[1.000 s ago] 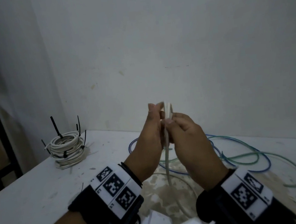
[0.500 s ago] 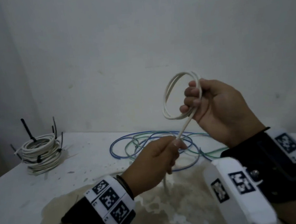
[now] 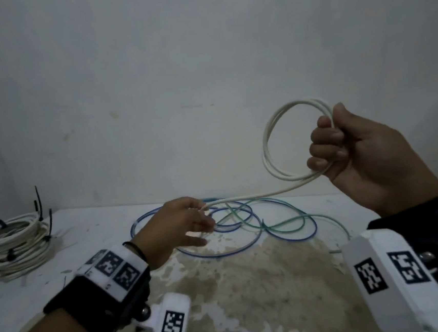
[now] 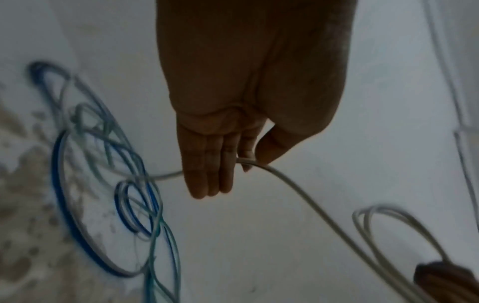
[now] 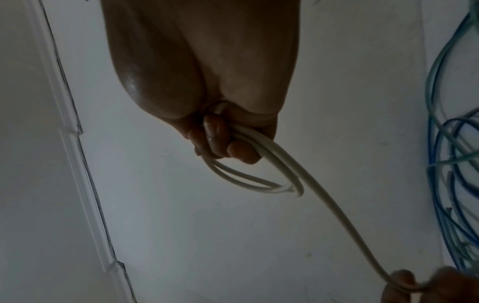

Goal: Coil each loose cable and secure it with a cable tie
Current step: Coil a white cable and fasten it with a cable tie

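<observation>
My right hand [image 3: 350, 148] is raised at the right and grips a small coil of white cable [image 3: 272, 144], two or three loops held in its curled fingers [image 5: 220, 141]. From that coil the white cable [image 5: 337, 221] runs down and left to my left hand [image 3: 183, 222], which pinches it between thumb and forefinger [image 4: 249, 157] low over the table. Beyond the left hand the white cable [image 4: 168, 176] trails onto the table. Loose blue cable [image 3: 199, 250] and green cable [image 3: 285, 223] lie tangled on the table behind my left hand.
A finished white coil [image 3: 14, 241] bound with black cable ties [image 3: 48, 227] stands at the table's far left. The white table [image 3: 250, 283] has a brown worn patch in front of me. A plain wall stands close behind.
My hands have parted: the right rose to the right with the white loops, the left dropped left along the cable toward the table. The head view swung right.
</observation>
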### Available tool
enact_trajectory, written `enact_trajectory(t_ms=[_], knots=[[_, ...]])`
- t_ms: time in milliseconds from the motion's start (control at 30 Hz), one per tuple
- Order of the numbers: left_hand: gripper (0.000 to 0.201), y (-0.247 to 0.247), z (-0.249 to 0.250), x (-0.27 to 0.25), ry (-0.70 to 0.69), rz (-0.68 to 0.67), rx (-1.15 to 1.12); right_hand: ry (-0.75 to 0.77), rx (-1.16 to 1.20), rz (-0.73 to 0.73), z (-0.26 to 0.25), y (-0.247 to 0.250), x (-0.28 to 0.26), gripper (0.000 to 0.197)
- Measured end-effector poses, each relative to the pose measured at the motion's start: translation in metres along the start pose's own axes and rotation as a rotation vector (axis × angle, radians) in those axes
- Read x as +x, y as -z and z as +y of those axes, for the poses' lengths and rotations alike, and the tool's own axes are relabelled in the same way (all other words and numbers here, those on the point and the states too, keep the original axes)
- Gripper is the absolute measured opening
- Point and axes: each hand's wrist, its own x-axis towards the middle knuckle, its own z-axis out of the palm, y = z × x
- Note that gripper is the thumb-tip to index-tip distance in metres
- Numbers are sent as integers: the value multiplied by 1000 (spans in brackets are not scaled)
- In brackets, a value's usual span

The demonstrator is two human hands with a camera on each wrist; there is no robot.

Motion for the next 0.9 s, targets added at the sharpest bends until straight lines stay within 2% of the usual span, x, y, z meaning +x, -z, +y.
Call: enact_trajectory(t_ms=[67,133,267,333,600,667,800,900], knots=[[13,-1,1,3,46,75,-355,-10,4,-2,5,1,-4,31],[16,-2,5,7,53,140,-591,-26,5,-4,14,0,-7,31],[19,0,21,12,112,244,-957,-24,13,5,35,0,-13,32],[20,2,28,13,112,263,-1034,-9,23,10,43,1,-14,33],[25,18,15,21,156,348,-1030,-28,45,-27,68,-1,-15,33],[28,22,12,23,91,358,-959,-39,15,-39,74,-2,-15,33],[25,21,9,19,-109,419,-626,-46,-56,-72,82,-4,-14,34],[17,21,18,10,-225,367,-375,-65,-141,-104,84,-5,-14,35]])
